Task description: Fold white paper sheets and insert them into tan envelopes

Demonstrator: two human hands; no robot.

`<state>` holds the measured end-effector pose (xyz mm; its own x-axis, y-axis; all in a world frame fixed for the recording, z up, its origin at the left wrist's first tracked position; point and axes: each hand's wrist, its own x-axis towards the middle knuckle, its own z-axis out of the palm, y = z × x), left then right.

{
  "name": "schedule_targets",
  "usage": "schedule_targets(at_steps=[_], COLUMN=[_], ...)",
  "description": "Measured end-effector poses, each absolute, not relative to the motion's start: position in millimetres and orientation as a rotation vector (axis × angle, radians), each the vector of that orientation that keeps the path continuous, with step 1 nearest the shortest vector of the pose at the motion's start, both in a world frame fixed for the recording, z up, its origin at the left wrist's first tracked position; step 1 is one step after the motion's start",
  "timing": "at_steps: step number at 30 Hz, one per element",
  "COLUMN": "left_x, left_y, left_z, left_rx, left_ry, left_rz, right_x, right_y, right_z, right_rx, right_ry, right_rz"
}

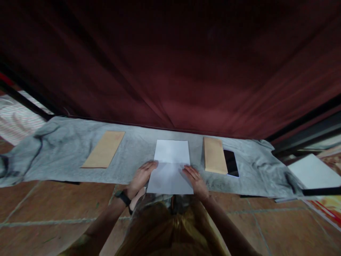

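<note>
A white sheet of paper (172, 156) lies on a grey cloth (66, 149) spread over the floor, with a crease line across its middle. My left hand (141, 177) rests on the sheet's left edge, fingers stretched toward the crease. My right hand (195, 179) lies flat on the right edge, fingers extended. Neither hand grips anything. A brown envelope (104, 149) lies to the left of the sheet. A second brown envelope (214, 155) lies to the right, beside a dark phone (230, 163).
A dark red curtain (170, 64) hangs behind the cloth. Brown floor tiles (53, 206) lie in front of it. A white board (313, 171) sits at the far right, striped fabric (16, 119) at the far left. A black watch (123, 197) is on my left wrist.
</note>
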<state>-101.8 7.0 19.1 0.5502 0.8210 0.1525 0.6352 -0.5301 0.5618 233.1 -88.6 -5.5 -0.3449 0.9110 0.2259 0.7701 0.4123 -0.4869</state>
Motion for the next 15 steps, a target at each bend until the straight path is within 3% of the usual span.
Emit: schedule_targets(at_steps=[7, 15], left_x=[-98, 27], left_y=[38, 49], left_z=[36, 10], left_rx=[2.328, 2.648], left_ry=[1.093, 0.992], left_rz=[0.613, 0.362], right_x=[235, 232], right_y=[-100, -98], right_z=[-3, -4], right_rx=[-1.351, -1.360], right_ry=[-2.319, -2.276], right_rz=[0.509, 0.533])
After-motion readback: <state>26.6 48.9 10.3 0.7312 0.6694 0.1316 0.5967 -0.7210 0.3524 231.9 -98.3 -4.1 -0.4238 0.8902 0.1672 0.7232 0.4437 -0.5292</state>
